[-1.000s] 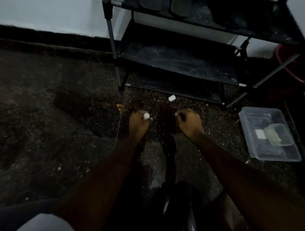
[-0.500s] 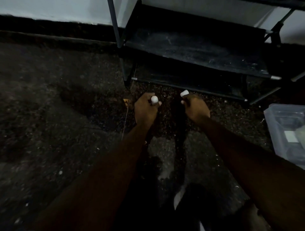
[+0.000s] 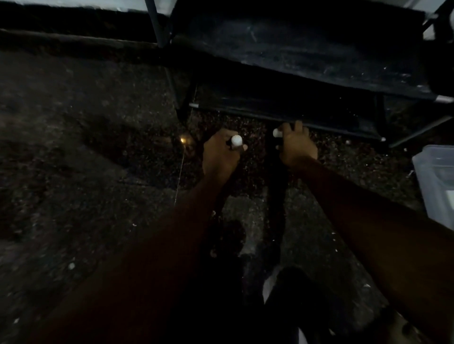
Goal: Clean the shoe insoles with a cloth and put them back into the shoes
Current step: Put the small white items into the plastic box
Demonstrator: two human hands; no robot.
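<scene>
One head-worn view looks forward and down at the near floor (image 3: 73,172), facing the rack (image 3: 319,61).

- Rough, dark speckled floor (image 3: 73,172), scattered with pale crumbs.
- Black metal-framed shelf rack (image 3: 307,49) standing at the far side.
- Pale wall (image 3: 73,2) above a dark skirting band (image 3: 73,22).
- Clear plastic container (image 3: 437,176) at the right edge.
- Light is dim throughout.
</scene>
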